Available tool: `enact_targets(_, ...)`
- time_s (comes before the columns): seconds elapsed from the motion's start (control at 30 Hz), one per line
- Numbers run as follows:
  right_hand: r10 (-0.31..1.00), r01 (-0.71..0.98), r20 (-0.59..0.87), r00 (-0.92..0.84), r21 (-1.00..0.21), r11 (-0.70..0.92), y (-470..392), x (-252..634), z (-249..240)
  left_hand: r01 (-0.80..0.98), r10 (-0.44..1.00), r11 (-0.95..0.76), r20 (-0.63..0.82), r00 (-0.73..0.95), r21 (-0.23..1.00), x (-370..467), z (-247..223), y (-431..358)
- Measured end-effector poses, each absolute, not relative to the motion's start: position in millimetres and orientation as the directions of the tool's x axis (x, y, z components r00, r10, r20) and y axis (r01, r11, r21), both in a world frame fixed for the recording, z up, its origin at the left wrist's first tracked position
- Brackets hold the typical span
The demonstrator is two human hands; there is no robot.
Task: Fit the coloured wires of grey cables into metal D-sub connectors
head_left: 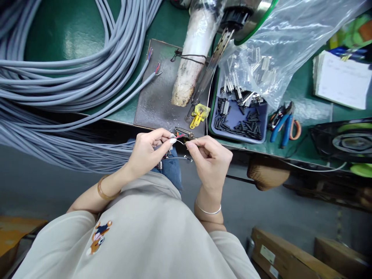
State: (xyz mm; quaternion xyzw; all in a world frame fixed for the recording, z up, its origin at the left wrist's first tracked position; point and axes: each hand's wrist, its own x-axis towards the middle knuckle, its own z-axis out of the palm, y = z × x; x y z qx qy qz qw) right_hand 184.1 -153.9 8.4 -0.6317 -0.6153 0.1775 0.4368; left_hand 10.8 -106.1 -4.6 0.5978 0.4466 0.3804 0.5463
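Over the bench's front edge, my left hand point(152, 147) pinches the end of a multi-core cable, where short coloured wires point(180, 135) fan out from between thumb and forefinger. My right hand point(209, 161) is closed at thumb and forefinger on a thin pale wire point(180, 141) that runs across from the left fingertips. Just beyond the fingers, a D-shaped metal connector point(183, 132) lies at the edge of the dark plate point(162, 93). Past it stand a soldering iron point(207, 73) and a yellow clip point(197, 116). The exact grip on the wire is partly hidden by my fingertips.
Coiled grey cables point(116, 73) fill the left side, with more hanging below the bench edge. A blue bin point(236, 137) holds black parts and metal connectors, partly under a plastic bag point(293, 50). Pliers point(286, 124), a paper pad point(343, 81) and a fan point(345, 139) are at right.
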Motion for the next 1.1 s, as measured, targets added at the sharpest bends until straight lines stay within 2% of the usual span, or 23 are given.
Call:
enact_targets(0.23,0.886,0.746,0.438,0.15,-0.638,0.19,-152.6,182.8,5.0,0.102,0.943,-0.017,-0.019,0.332,0.995,7.1,-5.9,-108.1)
enact_targets(0.47,0.92,0.765,0.388,-0.056,-0.575,0.29,-148.0,180.0,6.1,0.082,0.916,-0.021,-0.013,0.401,0.996,3.1,-4.1,-112.1)
enact_targets(0.53,0.926,0.754,0.376,-0.035,-0.599,0.271,-148.2,183.6,8.3,0.07,0.91,-0.113,0.075,0.409,0.991,1.4,-4.9,-113.3)
enact_targets(0.6,0.927,0.722,0.362,0.099,-0.667,0.183,-149.1,189.0,12.4,0.06,0.874,-0.287,0.236,0.424,0.956,0.9,-5.6,-114.4)
enact_targets(0.7,0.946,0.617,0.237,0.222,-0.785,0.052,-149.4,195.9,18.7,0.088,0.798,-0.506,0.427,0.425,0.858,2.6,-6.5,-115.8)
enact_targets(0.8,0.992,0.5,0.064,0.113,-0.866,-0.001,-146.9,198.4,19.9,0.172,0.767,-0.603,0.506,0.394,0.779,5.1,-8.2,-117.2)
enact_targets(0.87,0.997,0.438,0.012,0.074,-0.899,-0.021,-144.8,198.5,17.6,0.234,0.742,-0.655,0.553,0.379,0.719,6.3,-10.1,-118.0)
enact_targets(0.97,0.996,0.399,-0.007,0.087,-0.916,-0.041,-143.4,197.5,13.9,0.288,0.701,-0.711,0.61,0.37,0.641,7.2,-13.3,-118.1)
enact_targets(1.1,0.991,0.492,0.08,0.107,-0.87,0.017,-144.6,193.7,13.5,0.301,0.669,-0.743,0.661,0.34,0.598,9.0,-17.5,-117.1)
